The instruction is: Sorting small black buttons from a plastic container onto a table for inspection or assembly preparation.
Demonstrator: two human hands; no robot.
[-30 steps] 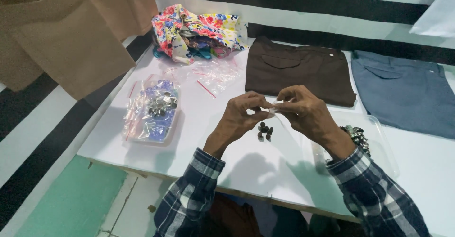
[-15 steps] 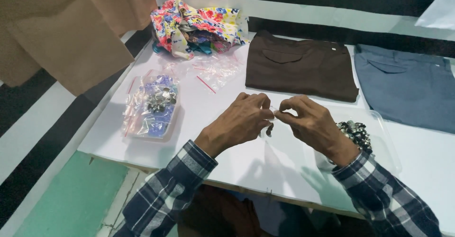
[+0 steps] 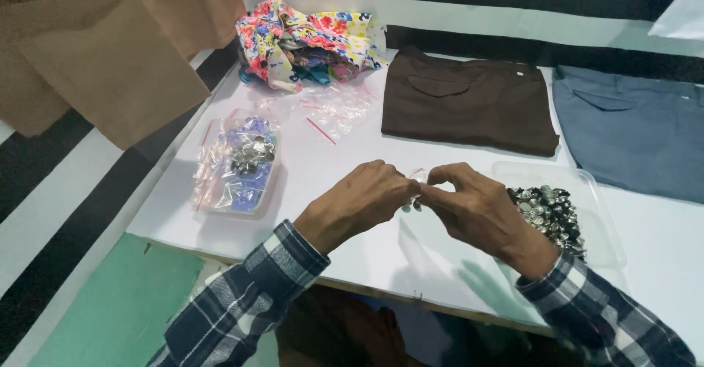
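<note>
My left hand [image 3: 359,202] and my right hand [image 3: 473,209] meet fingertip to fingertip above the white table [image 3: 352,253]. Between them they pinch a small clear zip bag [image 3: 416,191] with a few dark metal buttons inside, mostly hidden by the fingers. Just right of my right wrist a clear plastic tray [image 3: 587,206] holds a heap of metal buttons [image 3: 550,213]. Both arms wear blue plaid sleeves.
A tray of filled small bags [image 3: 238,165] sits at the left. Empty zip bags [image 3: 334,110] lie behind it. A floral cloth bundle [image 3: 308,41], folded brown trousers [image 3: 469,103] and blue-grey trousers [image 3: 638,129] lie along the far side. Brown paper bags [image 3: 103,59] stand off the table's left.
Both hands have dropped slightly toward the table and stayed together on the small bag. The camera view shifted a little.
</note>
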